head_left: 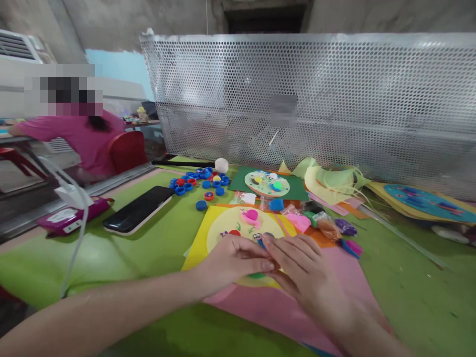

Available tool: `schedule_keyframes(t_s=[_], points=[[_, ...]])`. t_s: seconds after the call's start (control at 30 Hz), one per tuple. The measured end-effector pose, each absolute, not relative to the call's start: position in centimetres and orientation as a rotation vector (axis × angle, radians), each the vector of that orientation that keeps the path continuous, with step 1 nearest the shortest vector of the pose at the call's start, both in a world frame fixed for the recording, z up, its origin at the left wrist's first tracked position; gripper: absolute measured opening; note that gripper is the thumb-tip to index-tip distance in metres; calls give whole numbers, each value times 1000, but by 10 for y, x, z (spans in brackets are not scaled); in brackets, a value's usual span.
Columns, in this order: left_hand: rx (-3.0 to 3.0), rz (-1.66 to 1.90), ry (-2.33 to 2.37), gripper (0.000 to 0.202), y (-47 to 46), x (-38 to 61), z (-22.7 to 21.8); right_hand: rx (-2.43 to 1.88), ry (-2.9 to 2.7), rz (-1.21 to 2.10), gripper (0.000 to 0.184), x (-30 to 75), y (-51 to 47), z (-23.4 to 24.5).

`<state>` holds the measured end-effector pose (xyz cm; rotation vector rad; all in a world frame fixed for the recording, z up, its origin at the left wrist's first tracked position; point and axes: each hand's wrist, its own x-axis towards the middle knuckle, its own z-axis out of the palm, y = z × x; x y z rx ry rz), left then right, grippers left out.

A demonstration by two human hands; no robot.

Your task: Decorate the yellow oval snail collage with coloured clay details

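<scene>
My left hand (234,260) and my right hand (305,270) meet low over a yellow card (199,243). Both have their fingers bent in and pressed close; whatever sits between the fingertips is hidden. A pale round piece of paper (218,224) lies on the card. On it are a pink snail-like clay figure (251,216), a red one (234,232) partly behind my left hand, and a dark blue and grey one (259,238) just beyond my fingertips. Pink paper (256,310) spreads under my wrists.
Several blue and red bottle caps (201,205) lie back left, near a phone (139,210) and a purple power strip (76,215). Bagged clay (299,221) is beyond my right hand. A finished-looking green card (238,181) lies behind. A perforated metal panel (305,89) bounds the table.
</scene>
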<state>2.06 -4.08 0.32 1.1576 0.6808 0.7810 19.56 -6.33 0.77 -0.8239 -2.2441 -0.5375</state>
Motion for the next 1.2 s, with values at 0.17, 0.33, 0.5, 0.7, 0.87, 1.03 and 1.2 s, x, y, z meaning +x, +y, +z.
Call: schedule_keyframes(t_s=[0.17,0.33,0.5,0.7,0.87,1.03,1.2], points=[[1205,780,732,16,-39,21,8,-683,-2277,-445,19,199,-66,15],[1287,796,756,17,-37,19,16,-1015,-2052,-364,16,212,-63,17],[1223,811,681,36,-37,19,17,-1082,-1929,-320,22,215,-61,12],[1370,744,571,26,-46,21,11,-1079,-2003,-43,23,196,-68,5],[1501,789,701,7,-48,20,11,-899,-2030,-15,15,190,-73,5],[1387,804,791,13,-47,22,14,-1091,-1928,-138,14,205,-67,9],[1156,778,629,37,-42,23,9,-1201,-1829,-114,19,212,-63,12]])
